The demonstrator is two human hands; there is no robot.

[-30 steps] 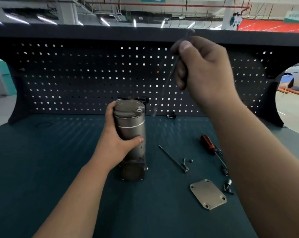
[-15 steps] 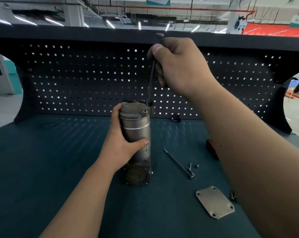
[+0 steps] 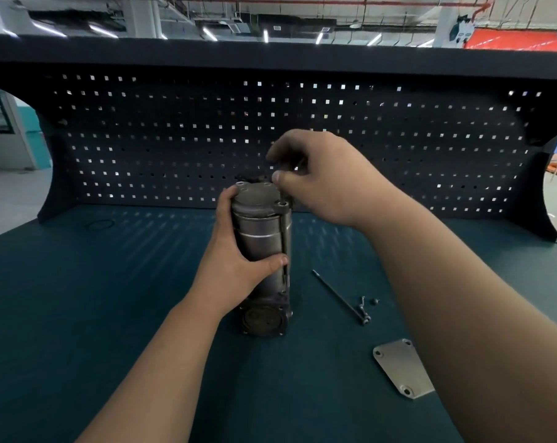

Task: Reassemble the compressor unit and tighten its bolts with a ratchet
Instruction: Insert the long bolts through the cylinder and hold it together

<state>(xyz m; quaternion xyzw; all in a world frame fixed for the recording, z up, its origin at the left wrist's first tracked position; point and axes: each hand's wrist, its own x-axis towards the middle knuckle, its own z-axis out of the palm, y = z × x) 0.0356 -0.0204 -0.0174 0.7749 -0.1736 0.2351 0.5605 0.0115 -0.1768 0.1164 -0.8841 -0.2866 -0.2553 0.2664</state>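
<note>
The dark teal surface (image 3: 110,314) fills the lower half of the view, and a black pegboard (image 3: 430,155) stands along its far edge at 12 o'clock. A grey cylindrical compressor (image 3: 261,238) stands upright at the centre of the surface, with a round port at its base facing the viewer. The left hand (image 3: 232,270) wraps around the cylinder's middle from 9 o'clock, its thumb across the front. The right hand (image 3: 328,183) sits just above the compressor's top at 1 o'clock. Its thumb and fingertips pinch the upper end of a long bolt (image 3: 284,247), which passes through a lug on the top cap and runs down the cylinder's right side. A flat metal cover plate (image 3: 401,367) lies at 4 o'clock, partly hidden by the right forearm. A second long bolt (image 3: 338,295) lies at 3 o'clock from the compressor, with small screws (image 3: 362,300) just beside its near end.
</note>
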